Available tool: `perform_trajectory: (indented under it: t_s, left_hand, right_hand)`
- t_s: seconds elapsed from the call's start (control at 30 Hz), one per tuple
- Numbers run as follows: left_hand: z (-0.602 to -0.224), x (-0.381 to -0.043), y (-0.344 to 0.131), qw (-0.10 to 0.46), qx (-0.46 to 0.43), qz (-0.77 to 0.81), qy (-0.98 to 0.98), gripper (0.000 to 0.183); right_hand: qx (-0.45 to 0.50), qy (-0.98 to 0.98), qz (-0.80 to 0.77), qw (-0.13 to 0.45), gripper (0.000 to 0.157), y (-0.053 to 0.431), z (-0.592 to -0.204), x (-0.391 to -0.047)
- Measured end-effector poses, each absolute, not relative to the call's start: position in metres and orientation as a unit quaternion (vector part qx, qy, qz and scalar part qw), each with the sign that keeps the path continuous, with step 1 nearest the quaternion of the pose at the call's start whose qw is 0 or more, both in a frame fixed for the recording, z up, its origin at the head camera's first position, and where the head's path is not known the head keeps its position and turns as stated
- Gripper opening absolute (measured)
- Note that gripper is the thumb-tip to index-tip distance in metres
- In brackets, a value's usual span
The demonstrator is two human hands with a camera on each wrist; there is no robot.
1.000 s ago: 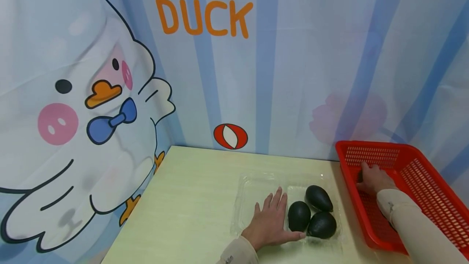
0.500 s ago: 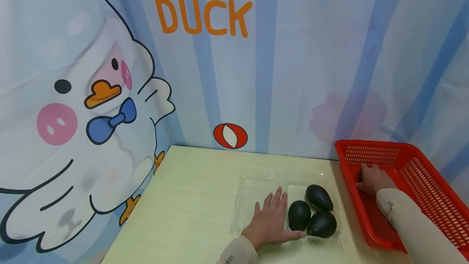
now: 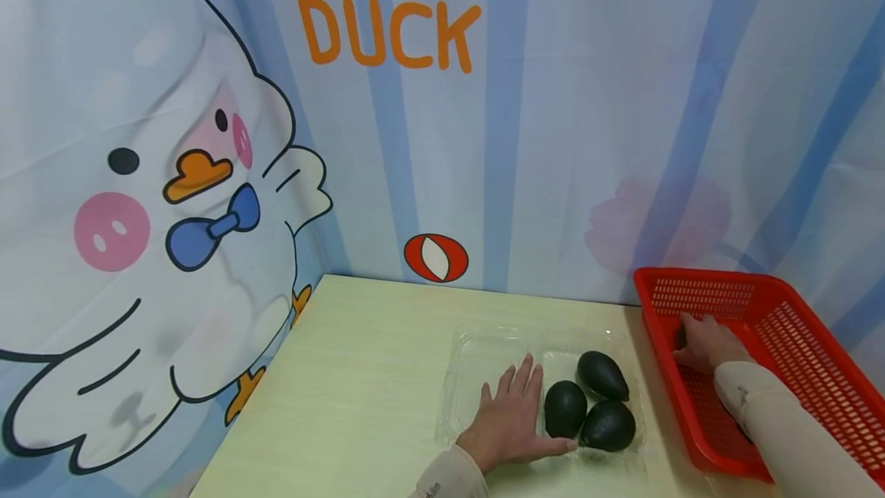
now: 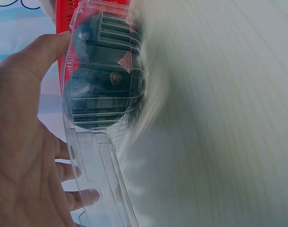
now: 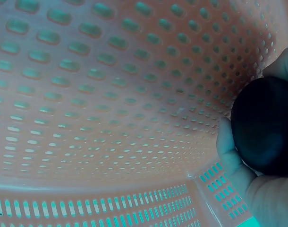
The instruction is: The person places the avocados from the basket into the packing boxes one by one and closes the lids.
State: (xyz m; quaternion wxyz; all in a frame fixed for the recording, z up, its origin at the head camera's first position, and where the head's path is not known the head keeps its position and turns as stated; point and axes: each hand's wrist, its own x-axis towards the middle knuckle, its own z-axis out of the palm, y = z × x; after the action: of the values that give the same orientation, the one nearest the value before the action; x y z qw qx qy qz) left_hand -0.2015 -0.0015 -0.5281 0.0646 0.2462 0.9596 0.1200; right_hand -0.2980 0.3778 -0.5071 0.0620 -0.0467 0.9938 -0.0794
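Observation:
My left hand [image 3: 508, 413], fingers spread, rests on the clear plastic clamshell box [image 3: 466, 363]. In its right half sit three dark avocados [image 3: 565, 410], one of them close to my thumb tip. Seen from the left wrist, two dark green avocados [image 4: 97, 90] show through the ribbed plastic wall, and the fingers lie along the box's edge. My right hand [image 3: 710, 344] reaches down inside the red basket [image 3: 666, 375] near its left wall. In the right wrist view, its thumb and fingers are curled round a dark avocado [image 5: 264, 125], which the hand mostly hides from the head camera.
The basket has slotted walls and stands at the right of the pale table [image 3: 359, 383]. A small dark patch shows in it beside the right sleeve [image 3: 774, 410]. Behind the table hangs a blue striped curtain [image 3: 553, 137] with a duck print.

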Motion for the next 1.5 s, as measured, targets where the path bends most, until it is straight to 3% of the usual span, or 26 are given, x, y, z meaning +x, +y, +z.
perform_trajectory:
  t_s: [0.33,0.6,1.5]
  left_hand:
    - [-0.524,-0.201,-0.003,0.062,0.251,0.118,0.959,0.114]
    - [-0.525,-0.201,-0.002,0.062,0.248,0.115,0.96,0.115]
    - [-0.525,-0.2,-0.001,0.06,0.25,0.124,0.958,0.113]
  right_hand:
    - [-0.044,0.992,-0.101,0.056,0.071,0.376,-0.499,-0.301]
    - [-0.04,0.993,-0.096,0.064,0.085,0.372,-0.489,-0.3]
    - [-0.057,0.993,-0.104,0.017,0.081,0.355,-0.455,-0.284]
